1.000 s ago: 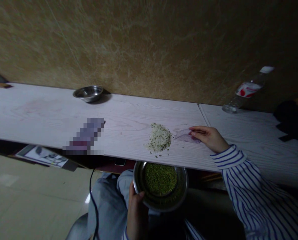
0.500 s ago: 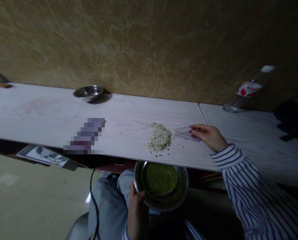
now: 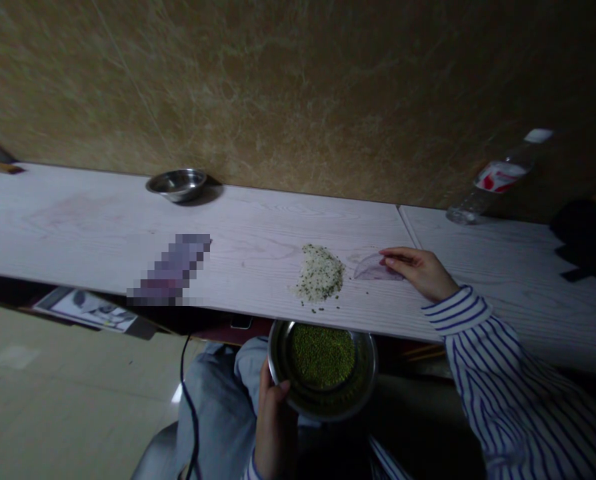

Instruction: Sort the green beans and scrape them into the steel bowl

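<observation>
My left hand (image 3: 277, 407) grips the left rim of a steel bowl (image 3: 368, 380), which sits below the table's front edge over my lap. Green mung beans (image 3: 323, 355) cover the bowl's bottom. My right hand (image 3: 421, 269) pinches a thin, see-through purplish plastic piece (image 3: 373, 269) just above the tabletop. To the left of that piece lies a pile of white rice grains mixed with green beans (image 3: 321, 275). A few stray beans are scattered around the pile, some near its front.
An empty steel bowl (image 3: 178, 185) stands by the wall. A clear plastic bottle (image 3: 498, 177) with a red-and-white label is at the back right. A blurred-out flat object (image 3: 173, 270) lies on the white table (image 3: 258, 220). Dark items (image 3: 585, 233) sit far right; a black cable (image 3: 191, 407) hangs below.
The plastic piece in my right hand has shifted slightly right, away from the pile, and tilted up. My left hand and the bowl of beans stay in place.
</observation>
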`<state>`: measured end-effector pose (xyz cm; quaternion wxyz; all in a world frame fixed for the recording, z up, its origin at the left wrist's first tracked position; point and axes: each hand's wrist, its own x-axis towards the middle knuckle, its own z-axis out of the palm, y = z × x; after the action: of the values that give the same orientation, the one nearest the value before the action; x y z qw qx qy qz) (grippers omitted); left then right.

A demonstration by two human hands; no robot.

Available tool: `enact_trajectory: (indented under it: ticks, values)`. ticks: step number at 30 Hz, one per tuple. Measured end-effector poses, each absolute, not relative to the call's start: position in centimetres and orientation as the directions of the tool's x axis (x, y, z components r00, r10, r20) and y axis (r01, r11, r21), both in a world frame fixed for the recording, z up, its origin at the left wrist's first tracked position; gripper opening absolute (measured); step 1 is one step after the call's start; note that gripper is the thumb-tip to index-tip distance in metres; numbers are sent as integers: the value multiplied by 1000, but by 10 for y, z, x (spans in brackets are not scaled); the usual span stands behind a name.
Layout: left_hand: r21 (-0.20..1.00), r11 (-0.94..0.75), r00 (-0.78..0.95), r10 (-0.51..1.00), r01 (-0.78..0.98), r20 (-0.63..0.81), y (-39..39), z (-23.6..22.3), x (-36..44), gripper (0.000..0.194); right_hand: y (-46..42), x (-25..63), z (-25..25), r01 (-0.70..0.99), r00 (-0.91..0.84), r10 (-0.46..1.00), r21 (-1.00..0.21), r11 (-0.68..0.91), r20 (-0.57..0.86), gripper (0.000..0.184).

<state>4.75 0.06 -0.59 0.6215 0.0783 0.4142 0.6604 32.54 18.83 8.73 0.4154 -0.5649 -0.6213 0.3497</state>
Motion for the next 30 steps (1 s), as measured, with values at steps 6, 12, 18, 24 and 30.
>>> enact_trajectory:
  ticks: [6,12,18,24,30]
  values:
    - [658,98,-223,895,-747,-386,0,-2,48,47,188,318,86,393,-24,994,-913,107,106,39]
    - [636,105,-224,882,-765,-415,1,-3,49,49,182,322,89,370,6,993,-923,108,119,39]
    - [652,108,-253,865,-750,-434,1,4,53,48,177,326,89,370,11,994,-924,93,105,36]
    - [690,115,-303,839,-715,-453,1,13,59,45,182,318,86,392,-24,993,-912,119,119,39]
    - [704,113,-312,839,-701,-446,2,16,59,44,178,326,89,381,61,988,-918,111,145,38]
